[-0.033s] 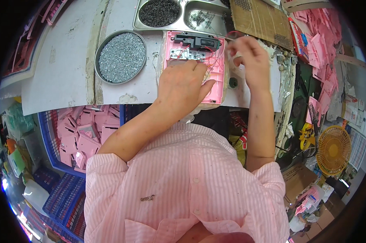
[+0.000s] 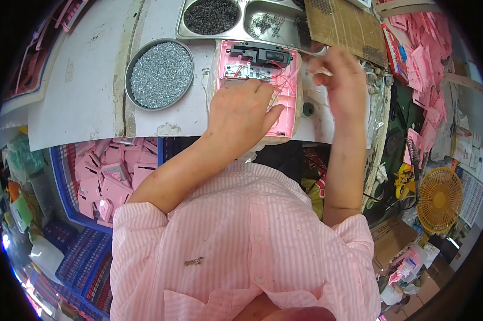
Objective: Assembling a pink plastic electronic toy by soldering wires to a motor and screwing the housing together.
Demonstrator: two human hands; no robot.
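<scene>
A pink plastic casing sits at the table's front edge. At its far end is a black plastic part, with a metal plate and thin red and pale wires nearer me. My left hand holds the casing down, knuckles bent and thumb stretched across it; the fingertips are hidden. Off the casing's right side, my right hand is raised, its fingers drawn together and blurred. A thin, shiny strip runs by its fingertips; what the fingers pinch is unclear.
Left of the casing stands a round dish of silver screws. Beyond is a metal tray with small dark parts. Cardboard lies at the far right. Below the table, a blue crate holds pink parts; more pink pieces are heaped right.
My right hand has moved a little right, away from the casing, and the shiny strip now shows by its fingertips. My left hand has stayed on the casing.
</scene>
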